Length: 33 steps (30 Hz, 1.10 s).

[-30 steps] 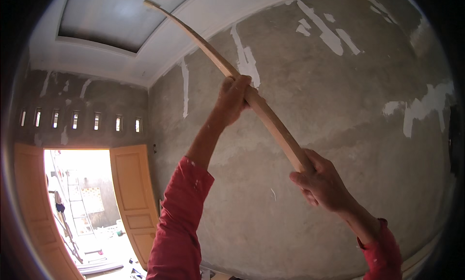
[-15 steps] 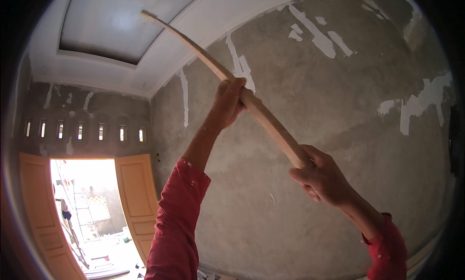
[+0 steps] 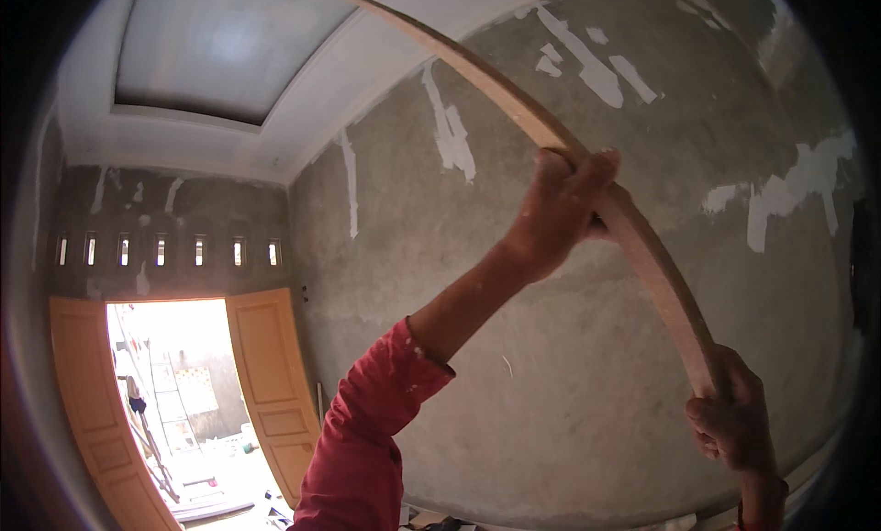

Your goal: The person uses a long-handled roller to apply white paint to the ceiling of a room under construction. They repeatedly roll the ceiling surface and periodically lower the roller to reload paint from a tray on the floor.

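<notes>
Holding up a long, slim, square-edged, pale-brown wooden pole (image 3: 656, 265) in both hands, slanted from lower right to the picture's upper edge at left, before a broad, grey, plastered wall (image 3: 569, 366) marked with chalky white streaks (image 3: 459, 150). Clamped on it partway along with the left hand (image 3: 555, 214), thumb across the near side, fingers mostly hidden behind. Closed around the lower end with the right hand (image 3: 739, 407), fingers curled tight on the wood. Crossing, at the far end, in front of a pale-grey recessed ceiling panel (image 3: 220, 49); cannot tell whether touching anything up there.

Looks like bare timber: probably moderate in weight but awkward for its length, with much of the load likely felt in the left hand. Likely stiff near the hands; seems bowed, though perhaps only from the fisheye bend. Cannot judge how much flex to expect toward the far end. Appears dry and matt, so probably not slippery, but perhaps splintery if slid through a bare palm. Unlikely to be fragile. Best gripped as here, well apart: left as upper support, right low down for steering. For steadier control of the far end, better held higher up with the left
</notes>
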Each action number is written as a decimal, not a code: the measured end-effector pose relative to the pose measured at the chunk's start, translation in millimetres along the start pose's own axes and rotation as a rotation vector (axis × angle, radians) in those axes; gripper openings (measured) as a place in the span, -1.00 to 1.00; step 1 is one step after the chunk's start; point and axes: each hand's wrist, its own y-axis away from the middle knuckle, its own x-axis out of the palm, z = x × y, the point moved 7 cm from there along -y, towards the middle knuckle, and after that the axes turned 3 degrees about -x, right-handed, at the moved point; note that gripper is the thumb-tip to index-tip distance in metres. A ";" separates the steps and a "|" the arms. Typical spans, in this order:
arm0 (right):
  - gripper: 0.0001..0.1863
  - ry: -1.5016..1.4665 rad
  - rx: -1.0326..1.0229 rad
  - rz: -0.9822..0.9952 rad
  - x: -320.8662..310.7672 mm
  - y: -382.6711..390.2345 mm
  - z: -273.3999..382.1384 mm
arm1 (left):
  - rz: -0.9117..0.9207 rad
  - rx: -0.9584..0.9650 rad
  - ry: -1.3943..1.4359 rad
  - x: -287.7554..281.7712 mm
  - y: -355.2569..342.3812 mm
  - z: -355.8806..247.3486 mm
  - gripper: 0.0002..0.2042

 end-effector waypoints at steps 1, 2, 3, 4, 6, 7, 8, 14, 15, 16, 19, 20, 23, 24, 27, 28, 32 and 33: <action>-0.38 0.031 0.021 -0.011 -8.2 7.0 1.6 | -0.008 0.010 -0.001 11.7 2.4 -3.3 -0.62; -0.35 0.065 0.043 -0.023 -13.5 11.5 3.5 | -0.022 0.005 -0.007 20.1 5.5 -6.5 -0.61; -0.33 0.098 0.065 -0.036 -17.7 15.5 3.6 | -0.036 -0.001 -0.014 28.2 9.7 -9.5 -0.61; -0.37 0.096 0.051 -0.078 -23.4 22.8 2.3 | -0.049 0.000 -0.022 36.0 13.1 -9.9 -0.60; -0.42 0.091 0.026 -0.118 -20.4 36.6 -2.5 | 0.029 0.249 -0.290 29.1 22.4 -11.3 -0.54; -0.42 0.090 -0.004 -0.132 -18.9 40.1 -3.2 | 0.035 0.114 -0.242 37.7 25.2 -16.2 -0.52; -0.41 0.080 -0.041 -0.147 -15.7 40.7 -4.5 | 0.047 -0.018 -0.203 42.1 26.5 -19.0 -0.51; -0.33 0.034 0.024 -0.139 39.5 47.0 15.1 | 0.001 0.044 -0.083 8.7 50.5 -54.1 -0.59; -0.31 0.016 -0.002 -0.118 50.1 49.1 13.7 | -0.013 0.080 -0.097 -3.0 57.9 -57.3 -0.58; -0.27 0.020 -0.008 -0.130 57.4 51.0 8.0 | -0.011 0.114 -0.111 -12.0 62.1 -58.8 -0.57; -0.12 0.003 -0.015 -0.140 88.9 48.4 -1.2 | 0.013 0.110 -0.115 -43.3 73.6 -61.7 -0.55; -0.08 -0.022 -0.003 -0.112 113.6 42.6 5.3 | 0.006 0.081 -0.116 -60.3 78.7 -58.4 -0.54; -0.03 -0.045 -0.006 -0.042 160.9 24.7 -1.8 | -0.087 0.087 -0.046 -112.8 91.1 -44.4 -0.51; -0.03 -0.046 -0.013 -0.020 175.0 18.0 -7.1 | -0.114 0.086 -0.060 -128.2 95.8 -42.2 -0.53; -0.07 -0.002 -0.034 -0.008 211.5 -1.5 -20.1 | -0.187 0.084 -0.102 -175.4 110.4 -38.4 -0.55; -0.13 -0.023 -0.027 0.032 225.2 -8.9 -24.7 | -0.212 0.083 -0.111 -192.1 116.0 -38.1 -0.55; -0.29 -0.026 -0.034 0.156 281.4 -48.4 -37.8 | -0.258 0.075 -0.133 -265.2 123.5 -28.5 -0.55; -0.31 -0.008 -0.047 0.177 295.4 -58.5 -39.4 | -0.258 0.069 -0.142 -282.5 122.4 -24.9 -0.55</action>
